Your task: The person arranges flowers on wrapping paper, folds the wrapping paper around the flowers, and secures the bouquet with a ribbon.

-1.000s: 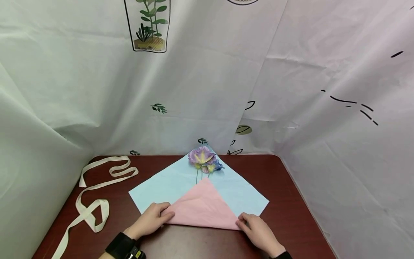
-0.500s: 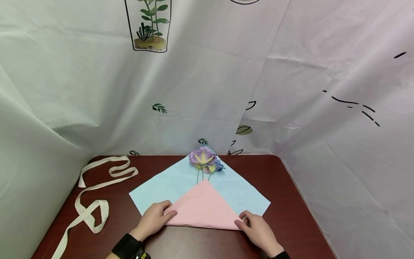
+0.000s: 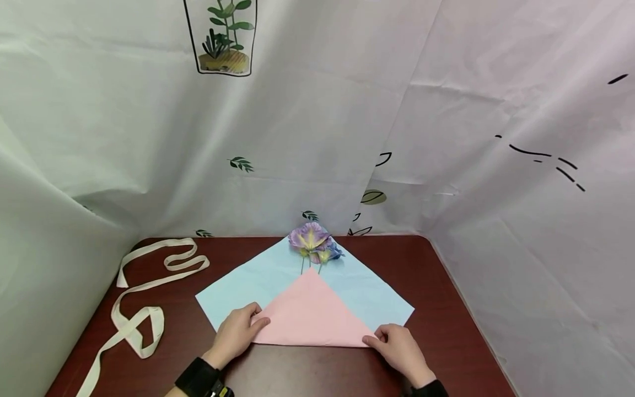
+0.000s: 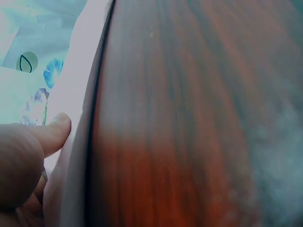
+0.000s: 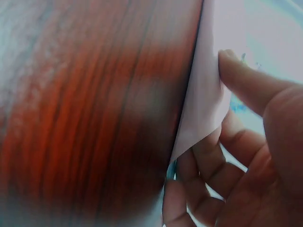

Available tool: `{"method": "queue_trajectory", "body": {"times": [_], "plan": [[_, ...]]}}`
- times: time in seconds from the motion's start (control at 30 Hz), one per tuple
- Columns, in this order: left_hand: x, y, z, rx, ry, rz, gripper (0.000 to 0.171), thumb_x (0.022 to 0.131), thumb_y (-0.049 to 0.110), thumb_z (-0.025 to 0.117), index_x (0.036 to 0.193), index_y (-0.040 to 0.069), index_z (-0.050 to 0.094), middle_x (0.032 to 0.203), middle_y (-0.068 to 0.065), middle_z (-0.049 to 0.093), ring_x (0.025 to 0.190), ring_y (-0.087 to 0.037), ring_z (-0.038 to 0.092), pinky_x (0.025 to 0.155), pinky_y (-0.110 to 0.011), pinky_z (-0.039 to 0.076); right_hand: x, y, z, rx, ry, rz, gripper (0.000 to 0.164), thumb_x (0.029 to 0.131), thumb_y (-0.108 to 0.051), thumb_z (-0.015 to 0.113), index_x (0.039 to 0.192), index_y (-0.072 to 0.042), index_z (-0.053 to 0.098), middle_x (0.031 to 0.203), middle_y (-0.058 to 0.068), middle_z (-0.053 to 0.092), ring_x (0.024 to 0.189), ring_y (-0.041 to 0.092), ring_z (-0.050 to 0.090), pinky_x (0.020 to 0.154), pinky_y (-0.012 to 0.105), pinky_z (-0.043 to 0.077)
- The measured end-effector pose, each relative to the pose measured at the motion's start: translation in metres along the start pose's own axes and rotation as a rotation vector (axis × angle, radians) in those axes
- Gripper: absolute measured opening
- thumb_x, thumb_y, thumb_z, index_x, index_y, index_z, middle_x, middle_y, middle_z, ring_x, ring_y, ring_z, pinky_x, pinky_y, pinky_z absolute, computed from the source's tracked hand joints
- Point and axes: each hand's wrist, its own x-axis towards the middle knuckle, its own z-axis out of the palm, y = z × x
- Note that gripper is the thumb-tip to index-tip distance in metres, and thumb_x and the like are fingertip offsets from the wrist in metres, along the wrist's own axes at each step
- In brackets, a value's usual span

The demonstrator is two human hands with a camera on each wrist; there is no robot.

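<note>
A sheet of wrapping paper, light blue inside (image 3: 238,289) and pink outside (image 3: 312,314), lies with its near part folded up into a pink triangle. Purple and blue flowers (image 3: 311,242) rest on the blue side, their thin stems running under the triangle's tip. At the fold's left end my left hand (image 3: 237,332) pinches the paper, thumb on top and fingers beneath. My right hand (image 3: 401,351) pinches the right corner the same way. In the right wrist view the thumb (image 5: 251,78) presses the pink face while curled fingers sit behind it.
A long cream ribbon (image 3: 130,325) winds loosely along the left side of the dark red-brown table (image 3: 307,372). White printed fabric (image 3: 317,121) hangs behind the table and along both sides.
The pink fold has become smoother and its near edge straighter. Both hands keep their grip at the ends, with only slight shifts; the view has moved a little.
</note>
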Motion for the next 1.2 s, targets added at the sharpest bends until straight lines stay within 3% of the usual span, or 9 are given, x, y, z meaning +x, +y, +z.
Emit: {"method": "queue_trajectory", "body": {"times": [0.17, 0.27, 0.33, 0.43, 0.53, 0.63, 0.8, 1.03, 1.2], "plan": [[-0.001, 0.002, 0.001, 0.024, 0.091, 0.058, 0.019, 0.096, 0.03, 0.081, 0.105, 0.018, 0.069, 0.072, 0.005, 0.058, 0.062, -0.009, 0.049, 0.059, -0.03, 0.04, 0.004, -0.001, 0.003, -0.049, 0.056, 0.028, 0.034, 0.093, -0.049, 0.078, 0.074, -0.025, 0.064, 0.064, -0.007, 0.05, 0.058, 0.008, 0.043, 0.062, 0.028, 0.036], [-0.006, 0.007, 0.002, 0.087, 0.174, 0.231, 0.043, 0.091, 0.025, 0.086, 0.128, 0.011, 0.069, 0.112, -0.005, 0.071, 0.099, -0.021, 0.068, 0.083, -0.043, 0.054, 0.003, -0.002, 0.003, -0.064, 0.054, 0.032, 0.032, 0.093, -0.046, 0.08, 0.075, -0.025, 0.064, 0.066, -0.007, 0.051, 0.059, 0.008, 0.044, 0.062, 0.028, 0.036], [-0.009, 0.011, 0.003, 0.135, 0.179, 0.395, 0.064, 0.09, 0.023, 0.086, 0.146, 0.008, 0.06, 0.143, -0.014, 0.063, 0.131, -0.034, 0.06, 0.103, -0.055, 0.048, 0.002, -0.002, 0.0, -0.077, 0.051, 0.028, 0.031, 0.092, -0.045, 0.081, 0.076, -0.025, 0.064, 0.067, -0.007, 0.051, 0.06, 0.008, 0.044, 0.062, 0.029, 0.036], [-0.015, 0.018, 0.005, 0.172, 0.045, 0.611, 0.078, 0.097, 0.028, 0.08, 0.162, 0.008, 0.043, 0.169, -0.015, 0.038, 0.154, -0.044, 0.034, 0.125, -0.056, 0.022, 0.001, -0.003, -0.004, -0.084, 0.046, 0.02, 0.03, 0.091, -0.044, 0.083, 0.079, -0.024, 0.063, 0.068, -0.007, 0.051, 0.061, 0.008, 0.043, 0.063, 0.029, 0.035], [-0.02, 0.024, 0.006, 0.187, -0.154, 0.726, 0.076, 0.104, 0.036, 0.068, 0.167, 0.01, 0.034, 0.175, -0.015, 0.025, 0.157, -0.049, 0.022, 0.129, -0.041, -0.007, 0.0, -0.005, -0.007, -0.087, 0.038, 0.019, 0.03, 0.09, -0.043, 0.084, 0.083, -0.023, 0.063, 0.069, -0.007, 0.05, 0.062, 0.008, 0.043, 0.063, 0.029, 0.035], [-0.025, 0.027, 0.007, 0.189, -0.322, 0.739, 0.072, 0.108, 0.044, 0.057, 0.168, 0.012, 0.033, 0.175, -0.019, 0.02, 0.157, -0.054, 0.016, 0.125, -0.036, -0.018, 0.0, -0.006, -0.007, -0.089, 0.033, 0.029, 0.03, 0.089, -0.043, 0.084, 0.085, -0.022, 0.064, 0.069, -0.007, 0.05, 0.061, 0.008, 0.042, 0.063, 0.029, 0.035], [-0.028, 0.026, 0.008, 0.136, -0.503, 0.638, 0.068, 0.11, 0.052, 0.05, 0.168, 0.022, 0.033, 0.177, -0.017, 0.012, 0.159, -0.053, 0.004, 0.122, -0.057, -0.008, 0.0, -0.008, -0.006, -0.1, 0.043, 0.026, 0.031, 0.089, -0.042, 0.085, 0.085, -0.022, 0.063, 0.07, -0.006, 0.049, 0.061, 0.008, 0.041, 0.061, 0.029, 0.034], [-0.026, 0.026, 0.007, 0.1, -0.574, 0.578, 0.068, 0.109, 0.055, 0.049, 0.169, 0.026, 0.032, 0.178, -0.015, 0.007, 0.161, -0.049, -0.002, 0.121, -0.072, -0.002, 0.0, -0.006, -0.009, -0.094, 0.017, 0.037, 0.028, 0.09, -0.04, 0.085, 0.092, -0.019, 0.066, 0.07, -0.006, 0.052, 0.06, 0.01, 0.044, 0.061, 0.03, 0.037], [-0.026, 0.026, 0.007, 0.093, -0.58, 0.565, 0.068, 0.109, 0.055, 0.05, 0.168, 0.026, 0.034, 0.178, -0.015, 0.009, 0.161, -0.05, -0.001, 0.12, -0.075, 0.0, -0.002, -0.02, -0.01, -0.182, 0.0, 0.004, 0.053, 0.087, -0.041, 0.087, 0.124, -0.007, 0.07, 0.091, 0.007, 0.067, 0.082, 0.026, 0.066, 0.068, 0.043, 0.053]]}}
